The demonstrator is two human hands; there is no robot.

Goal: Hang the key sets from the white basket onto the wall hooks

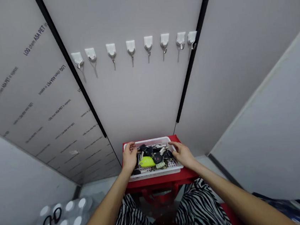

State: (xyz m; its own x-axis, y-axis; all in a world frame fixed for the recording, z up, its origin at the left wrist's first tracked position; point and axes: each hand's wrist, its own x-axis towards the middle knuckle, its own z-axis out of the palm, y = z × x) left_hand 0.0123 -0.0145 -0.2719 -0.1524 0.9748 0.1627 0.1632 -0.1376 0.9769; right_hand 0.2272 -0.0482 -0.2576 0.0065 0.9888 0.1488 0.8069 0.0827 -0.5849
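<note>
A white plastic basket [153, 141] full of keys and key fobs sits on a small red stool [159, 180] against the wall. Among the keys lies a bright yellow-green fob [147, 162] beside black fobs [148, 150]. My left hand [129, 157] grips the basket's left rim, its fingers curled over the edge. My right hand [182, 153] rests on the right rim, with fingers reaching in toward the keys. On the wall above hangs a row of several bare white adhesive hooks [130, 48].
Grey wall panels with black seams [70, 67] rise behind the stool. A dotted grey cushion with black scissors [52, 219] lies at the lower left. My knees in zebra-striped fabric [200, 207] flank the stool. A dark bag [288, 209] sits at the lower right.
</note>
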